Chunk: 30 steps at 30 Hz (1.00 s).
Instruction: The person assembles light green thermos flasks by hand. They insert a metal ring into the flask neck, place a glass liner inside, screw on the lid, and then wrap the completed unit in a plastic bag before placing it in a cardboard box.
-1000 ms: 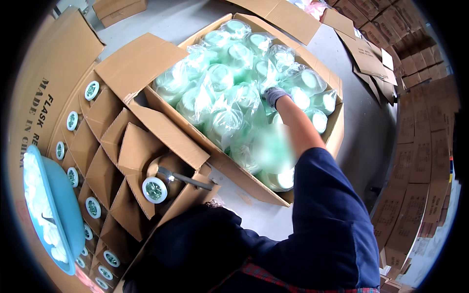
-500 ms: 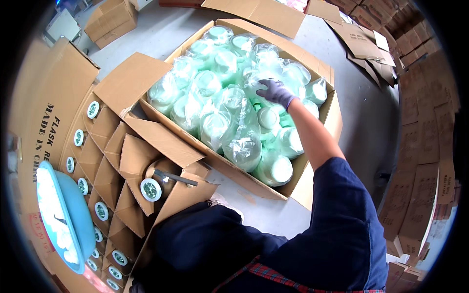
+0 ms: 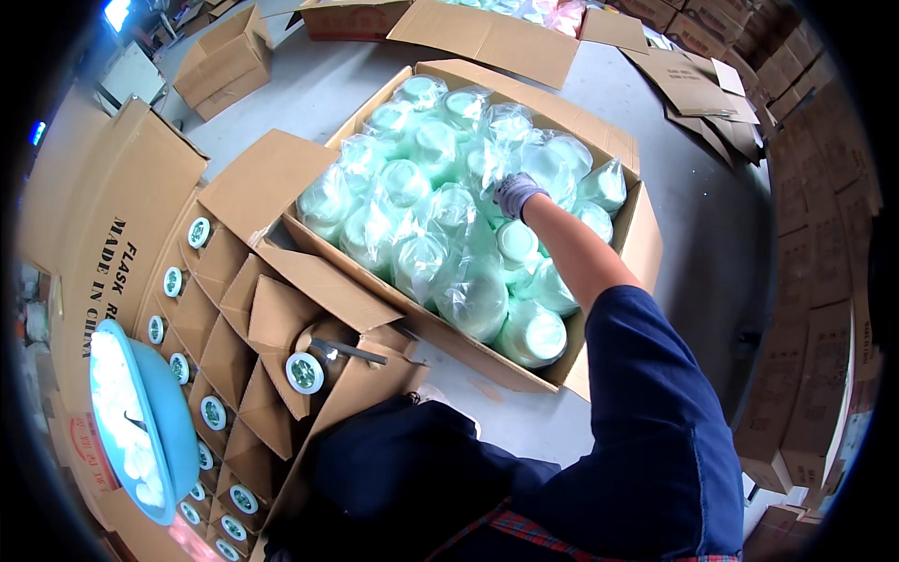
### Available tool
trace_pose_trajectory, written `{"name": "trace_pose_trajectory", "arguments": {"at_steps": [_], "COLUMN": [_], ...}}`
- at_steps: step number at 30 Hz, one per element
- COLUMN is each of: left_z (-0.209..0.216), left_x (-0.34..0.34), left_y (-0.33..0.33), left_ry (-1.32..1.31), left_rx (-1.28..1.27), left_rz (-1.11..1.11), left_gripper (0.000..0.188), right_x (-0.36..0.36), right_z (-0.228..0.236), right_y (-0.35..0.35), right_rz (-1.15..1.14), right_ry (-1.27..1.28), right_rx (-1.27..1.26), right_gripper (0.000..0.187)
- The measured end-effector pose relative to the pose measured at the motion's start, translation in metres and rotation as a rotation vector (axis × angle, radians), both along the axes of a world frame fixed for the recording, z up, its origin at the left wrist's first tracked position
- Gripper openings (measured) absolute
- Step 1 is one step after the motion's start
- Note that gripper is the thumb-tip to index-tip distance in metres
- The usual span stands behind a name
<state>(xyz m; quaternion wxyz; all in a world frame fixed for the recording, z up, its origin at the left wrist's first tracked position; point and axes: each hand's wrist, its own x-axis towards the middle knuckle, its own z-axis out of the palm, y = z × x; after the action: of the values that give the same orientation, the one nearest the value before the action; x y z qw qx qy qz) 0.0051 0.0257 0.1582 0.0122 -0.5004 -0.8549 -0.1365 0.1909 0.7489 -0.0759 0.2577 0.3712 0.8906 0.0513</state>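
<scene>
My right hand (image 3: 521, 195), in a pale grey-purple glove, reaches into a big open carton (image 3: 440, 348). Its fingers are curled closed at a clear plastic bag (image 3: 485, 169); the fingertips are partly hidden. Pale green round-topped plastic containers (image 3: 517, 242), each wrapped in clear plastic, fill this carton. To the left stands a second carton with cardboard dividers (image 3: 217, 361). White-rimmed round pieces with shiny green centres (image 3: 213, 412) sit in its cells. A larger-looking one (image 3: 304, 373) lies nearest me, beside a dark strip (image 3: 348, 351). My left hand is out of sight.
A blue basin (image 3: 167, 426) with white pieces rests on the left carton. Behind are a small open box (image 3: 225, 66) and another open carton (image 3: 351, 21). Flattened cardboard (image 3: 688, 89) lies on the floor at far right. Stacked cartons (image 3: 787, 356) line the right side.
My right hand has drawn slightly down and left among the bagged containers, and its outstretched fingers have curled closed. The view has shifted, so the cartons appear a little lower and farther right.
</scene>
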Motion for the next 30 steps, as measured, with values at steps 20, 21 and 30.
{"name": "trace_pose_trajectory", "arguments": {"at_steps": [20,21,30], "left_z": [0.007,0.012,0.069], "left_x": [0.021,0.029,0.081], "left_y": [-0.017,-0.005,0.093], "left_ry": [0.039,0.071,-0.121], "left_rx": [0.187,0.185,0.486], "left_rz": [0.083,0.051,-0.241], "left_gripper": [0.022,0.024,0.072], "right_x": [0.090,0.096,0.045], "right_z": [0.170,0.203,0.356], "right_y": [0.005,-0.014,-0.308], "right_rz": [0.101,0.178,1.165], "right_ry": [0.032,0.132,0.751], "right_rx": [0.134,0.129,-0.035], "right_gripper": [0.040,0.041,0.029]}}
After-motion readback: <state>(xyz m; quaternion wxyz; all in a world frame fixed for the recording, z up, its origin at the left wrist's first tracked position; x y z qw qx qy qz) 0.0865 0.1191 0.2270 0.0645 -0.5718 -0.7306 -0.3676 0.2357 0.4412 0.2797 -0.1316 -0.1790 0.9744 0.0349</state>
